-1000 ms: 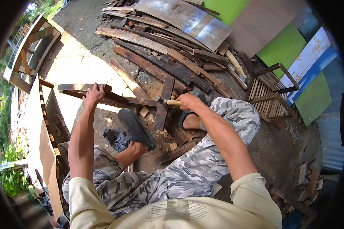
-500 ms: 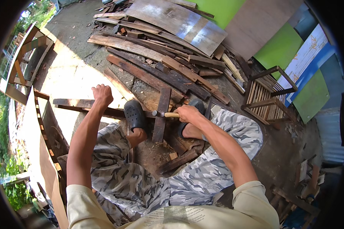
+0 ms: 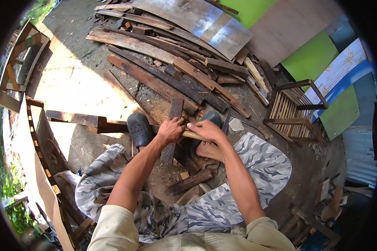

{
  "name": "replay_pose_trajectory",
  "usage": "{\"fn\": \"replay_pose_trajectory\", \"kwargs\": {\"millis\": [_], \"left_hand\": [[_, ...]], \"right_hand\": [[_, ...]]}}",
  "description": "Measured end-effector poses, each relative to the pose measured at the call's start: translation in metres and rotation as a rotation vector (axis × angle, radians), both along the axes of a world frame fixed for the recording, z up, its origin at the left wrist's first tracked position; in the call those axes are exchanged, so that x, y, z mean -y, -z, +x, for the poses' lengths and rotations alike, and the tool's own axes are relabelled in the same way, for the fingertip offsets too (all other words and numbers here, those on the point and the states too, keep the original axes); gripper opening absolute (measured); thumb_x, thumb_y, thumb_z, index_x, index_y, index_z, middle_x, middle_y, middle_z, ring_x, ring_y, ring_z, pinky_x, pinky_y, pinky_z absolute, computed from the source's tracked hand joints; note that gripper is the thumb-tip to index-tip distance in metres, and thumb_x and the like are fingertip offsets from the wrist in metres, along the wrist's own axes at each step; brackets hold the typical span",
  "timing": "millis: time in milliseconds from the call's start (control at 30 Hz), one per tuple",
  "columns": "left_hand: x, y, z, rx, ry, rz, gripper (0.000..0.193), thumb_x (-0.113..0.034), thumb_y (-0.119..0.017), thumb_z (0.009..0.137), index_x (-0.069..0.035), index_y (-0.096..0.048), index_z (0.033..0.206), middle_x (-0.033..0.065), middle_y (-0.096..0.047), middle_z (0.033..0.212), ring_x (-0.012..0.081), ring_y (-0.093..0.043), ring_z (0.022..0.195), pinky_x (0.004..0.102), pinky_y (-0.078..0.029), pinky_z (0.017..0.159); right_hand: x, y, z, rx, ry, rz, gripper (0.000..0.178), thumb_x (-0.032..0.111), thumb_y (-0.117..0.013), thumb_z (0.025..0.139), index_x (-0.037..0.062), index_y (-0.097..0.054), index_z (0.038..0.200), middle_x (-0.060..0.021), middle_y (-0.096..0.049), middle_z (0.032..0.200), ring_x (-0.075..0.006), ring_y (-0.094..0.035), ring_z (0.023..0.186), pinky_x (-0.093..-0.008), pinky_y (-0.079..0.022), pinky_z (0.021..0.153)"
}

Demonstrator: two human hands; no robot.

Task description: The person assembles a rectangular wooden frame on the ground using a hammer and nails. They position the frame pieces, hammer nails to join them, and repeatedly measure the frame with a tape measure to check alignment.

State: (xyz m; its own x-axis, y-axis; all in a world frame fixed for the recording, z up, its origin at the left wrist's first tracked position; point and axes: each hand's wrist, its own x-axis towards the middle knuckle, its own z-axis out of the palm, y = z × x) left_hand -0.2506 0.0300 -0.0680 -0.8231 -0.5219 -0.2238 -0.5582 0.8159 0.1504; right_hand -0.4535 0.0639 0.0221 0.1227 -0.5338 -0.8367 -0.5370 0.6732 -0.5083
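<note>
My right hand (image 3: 208, 130) is wrapped round the wooden handle of a hammer (image 3: 193, 135), between my feet. The hammer's head is hidden behind my left hand (image 3: 171, 130). That hand is closed over a short dark board (image 3: 176, 108), its fingers bent near the hammer's head end; what they grip is hidden. The board lies crosswise over a longer dark timber (image 3: 73, 118) that runs out to the left. A dark clog (image 3: 139, 129) on my left foot rests on the timber beside the board.
Beyond my feet lies a pile of old planks (image 3: 155, 79) with a metal-looking sheet (image 3: 197, 26) on top. A slatted wooden frame (image 3: 291, 106) stands at the right. Offcuts (image 3: 191, 181) lie between my legs. Another wooden frame (image 3: 16, 67) stands at the far left.
My left hand has come from the left, above the long timber, to the short board beside the hammer. The hammer's head has become covered. My left knee has swung outward.
</note>
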Motion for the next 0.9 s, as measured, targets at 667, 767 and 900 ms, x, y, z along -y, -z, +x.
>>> {"fn": "replay_pose_trajectory", "kwargs": {"millis": [667, 767, 900], "left_hand": [[0.012, 0.002, 0.005, -0.083, -0.006, 0.061, 0.034, -0.041, -0.074, 0.071, -0.014, -0.068, 0.092, 0.0028, -0.063, 0.092, 0.0247, -0.063, 0.094, 0.0386, -0.055, 0.068], [0.014, 0.010, 0.014, -0.111, -0.010, 0.013, 0.031, -0.039, -0.073, 0.070, -0.015, -0.068, 0.088, 0.0026, -0.061, 0.088, 0.0242, -0.063, 0.090, 0.0381, -0.054, 0.066], [0.028, 0.011, 0.024, -0.166, -0.002, 0.031, 0.031, -0.040, -0.073, 0.066, -0.015, -0.066, 0.083, 0.0028, -0.059, 0.083, 0.0232, -0.063, 0.086, 0.0378, -0.053, 0.065]], "right_hand": [[-0.076, 0.125, -0.076, 1.104, 1.748, -0.610, 0.078, 0.075, -0.030, 0.093, 0.0252, -0.034, 0.152, -0.0085, -0.029, 0.160, -0.0265, -0.016, 0.150, -0.0473, -0.007, 0.121], [-0.028, 0.088, -0.004, 0.976, 1.761, -0.565, 0.074, 0.070, -0.031, 0.095, 0.0259, -0.029, 0.155, -0.0038, -0.025, 0.162, -0.0248, -0.017, 0.150, -0.0428, -0.004, 0.121], [-0.012, 0.072, 0.037, 1.279, 1.385, -0.510, 0.071, 0.065, -0.034, 0.096, 0.0291, -0.024, 0.157, -0.0029, -0.019, 0.164, -0.0223, -0.004, 0.152, -0.0420, 0.004, 0.121]]}}
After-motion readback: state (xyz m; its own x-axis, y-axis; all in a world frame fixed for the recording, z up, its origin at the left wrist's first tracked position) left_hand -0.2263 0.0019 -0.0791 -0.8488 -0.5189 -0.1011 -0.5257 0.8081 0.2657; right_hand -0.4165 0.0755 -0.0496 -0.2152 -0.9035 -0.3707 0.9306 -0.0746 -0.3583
